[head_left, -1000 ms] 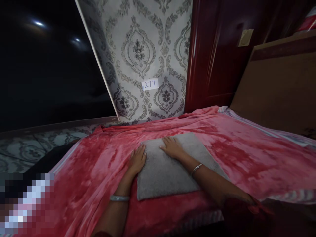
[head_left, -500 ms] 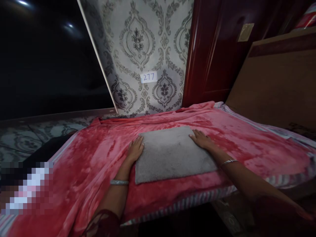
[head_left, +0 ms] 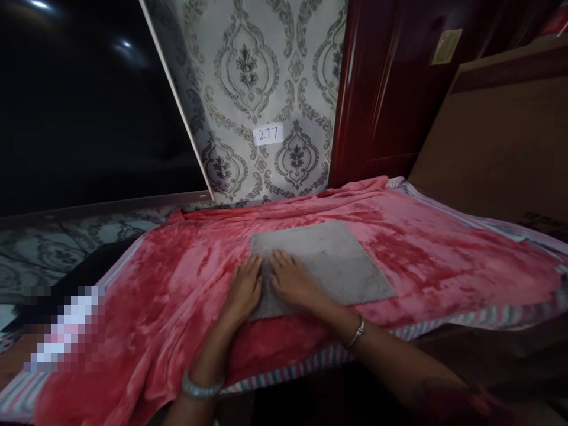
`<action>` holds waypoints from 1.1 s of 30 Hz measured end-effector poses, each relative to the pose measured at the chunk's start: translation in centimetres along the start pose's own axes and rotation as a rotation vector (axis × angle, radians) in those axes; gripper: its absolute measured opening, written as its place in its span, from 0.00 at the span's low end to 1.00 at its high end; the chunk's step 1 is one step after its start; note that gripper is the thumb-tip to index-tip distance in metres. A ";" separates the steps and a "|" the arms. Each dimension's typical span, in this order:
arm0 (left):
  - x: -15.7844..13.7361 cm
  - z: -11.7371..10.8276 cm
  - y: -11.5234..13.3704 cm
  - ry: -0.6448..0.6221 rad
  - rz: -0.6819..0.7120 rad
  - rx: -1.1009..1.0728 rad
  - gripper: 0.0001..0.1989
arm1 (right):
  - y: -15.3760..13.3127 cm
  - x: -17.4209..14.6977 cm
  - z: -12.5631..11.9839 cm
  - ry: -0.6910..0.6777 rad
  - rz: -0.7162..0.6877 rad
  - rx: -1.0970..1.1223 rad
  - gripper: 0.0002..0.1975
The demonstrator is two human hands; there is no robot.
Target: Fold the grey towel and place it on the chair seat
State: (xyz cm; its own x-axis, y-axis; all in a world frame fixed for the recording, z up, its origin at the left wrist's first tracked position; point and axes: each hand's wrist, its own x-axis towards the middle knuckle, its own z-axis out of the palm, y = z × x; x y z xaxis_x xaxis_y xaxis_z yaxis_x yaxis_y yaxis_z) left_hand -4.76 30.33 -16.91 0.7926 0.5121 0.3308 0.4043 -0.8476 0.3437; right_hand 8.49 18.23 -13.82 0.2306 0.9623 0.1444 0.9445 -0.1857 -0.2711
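A grey, plush-looking rectangular cloth (head_left: pixel 341 260) lies flat on a red and pink fleece blanket (head_left: pixel 426 254). My left hand (head_left: pixel 246 284) rests at the cloth's left edge, palm down, its fingers stretched forward. Close to its right, my right hand (head_left: pixel 288 278) lies flat on the left part of the cloth with fingers extended. Neither hand grips anything that I can see. The cloth under both palms is hidden.
A large dark screen (head_left: pixel 89 106) stands at the left, before patterned wallpaper (head_left: pixel 248 65) bearing a paper label (head_left: pixel 268 134) marked 277. Dark red wooden panelling (head_left: pixel 377 89) and a big cardboard box (head_left: pixel 501 130) are at the right. A blurred patch covers the left edge.
My right hand has moved left from the cloth's right edge to its left part, beside my left hand. The left hand remains near the left edge. The cloth still lies flat.
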 end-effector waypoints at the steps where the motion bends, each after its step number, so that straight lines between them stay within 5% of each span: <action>1: -0.9 0.3 0.3 -0.034 -0.009 0.004 0.27 | -0.6 0.0 0.5 -0.013 -0.009 -0.003 0.31; 9: -2.7 2.0 0.2 -0.037 -0.012 0.006 0.27 | 0.9 -1.4 1.2 0.004 -0.010 -0.018 0.33; 26: -2.7 2.1 -0.3 -0.003 0.002 -0.048 0.26 | 16.6 -11.8 0.3 0.210 0.451 -0.284 0.33; 30: -2.5 1.5 0.1 -0.008 -0.014 -0.075 0.26 | 15.4 -12.5 -0.5 0.278 0.485 -0.265 0.31; 33: -3.1 0.5 0.8 0.045 -0.019 -0.078 0.25 | 11.1 -11.7 -1.1 0.289 0.317 -0.208 0.29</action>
State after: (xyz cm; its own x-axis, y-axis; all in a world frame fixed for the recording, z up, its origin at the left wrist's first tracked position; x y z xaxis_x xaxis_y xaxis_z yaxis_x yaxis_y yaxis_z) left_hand -6.67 27.97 -18.14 0.7635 0.5348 0.3620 0.3807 -0.8255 0.4167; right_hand 16.53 4.72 -17.42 0.5431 0.7622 0.3523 0.8368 -0.5259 -0.1522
